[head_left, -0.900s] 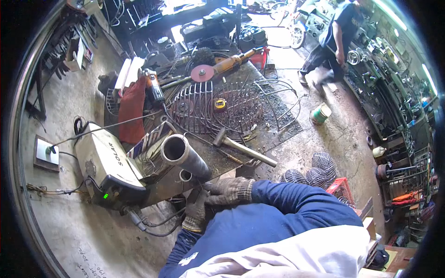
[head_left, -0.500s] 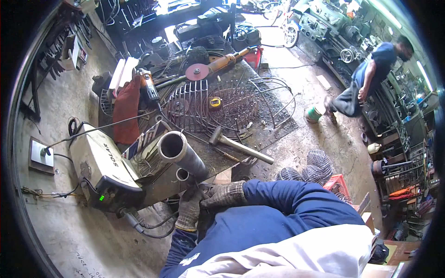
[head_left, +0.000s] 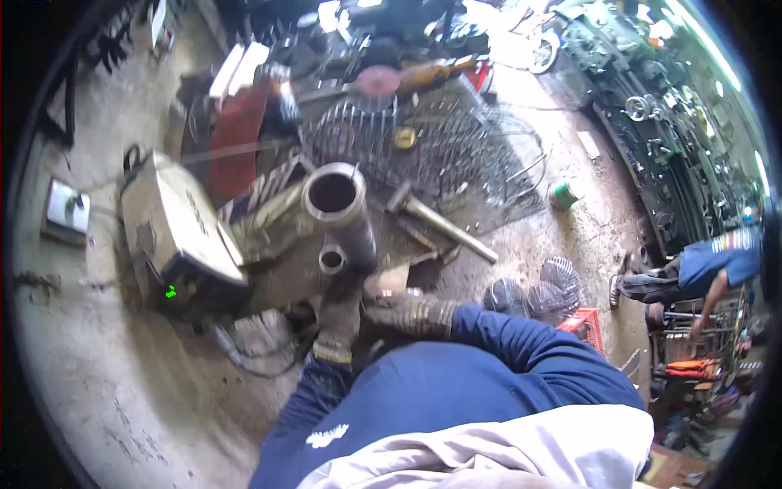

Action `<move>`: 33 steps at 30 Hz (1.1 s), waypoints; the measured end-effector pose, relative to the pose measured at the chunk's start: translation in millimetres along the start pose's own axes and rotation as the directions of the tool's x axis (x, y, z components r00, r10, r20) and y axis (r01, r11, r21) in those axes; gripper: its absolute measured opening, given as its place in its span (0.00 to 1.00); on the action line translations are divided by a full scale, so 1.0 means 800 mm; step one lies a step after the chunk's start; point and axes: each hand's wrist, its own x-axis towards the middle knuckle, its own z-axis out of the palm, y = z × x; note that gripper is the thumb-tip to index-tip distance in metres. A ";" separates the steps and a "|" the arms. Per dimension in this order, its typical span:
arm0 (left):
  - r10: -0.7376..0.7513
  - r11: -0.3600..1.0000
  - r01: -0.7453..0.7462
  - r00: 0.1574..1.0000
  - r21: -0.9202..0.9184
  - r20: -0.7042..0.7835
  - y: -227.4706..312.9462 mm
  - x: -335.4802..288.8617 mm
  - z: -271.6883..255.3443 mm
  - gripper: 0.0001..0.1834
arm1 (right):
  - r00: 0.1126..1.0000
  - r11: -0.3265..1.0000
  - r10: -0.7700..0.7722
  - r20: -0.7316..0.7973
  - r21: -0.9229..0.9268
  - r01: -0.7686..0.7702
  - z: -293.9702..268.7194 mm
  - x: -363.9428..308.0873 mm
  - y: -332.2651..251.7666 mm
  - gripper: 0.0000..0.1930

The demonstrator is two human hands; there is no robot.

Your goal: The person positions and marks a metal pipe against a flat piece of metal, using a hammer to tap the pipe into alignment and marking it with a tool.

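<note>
My left hand [head_left: 338,320], in a grey knit glove, is just below a short narrow pipe [head_left: 331,261] at the near table edge. Beside it, my right hand [head_left: 411,315] reaches in from the right in a similar glove. The fingers of both are blurred and partly hidden, so what they hold cannot be made out. A wide metal pipe [head_left: 358,236] stands tilted behind the narrow one. To its right lies a hammer [head_left: 448,226], its handle pointing toward the near right.
A welding machine [head_left: 183,224] stands left of the table. Farther back are a metal grille [head_left: 350,134], a yellow tape measure [head_left: 405,138] and a grinder with a red disc [head_left: 379,81]. Wire-ribbed coils [head_left: 558,281] and a red crate [head_left: 582,326] sit right. A person [head_left: 717,265] is at far right.
The whole view has shifted and blurred, with the table things now slightly right. The other person has moved from the upper right toward the near right. My hands remain close together below the pipes.
</note>
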 end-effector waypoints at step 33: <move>-0.332 0.849 0.366 0.931 -0.382 0.152 0.040 0.010 -0.026 0.14 | 0.816 0.695 0.565 -0.124 0.604 -0.390 -0.011 0.010 -0.064 0.32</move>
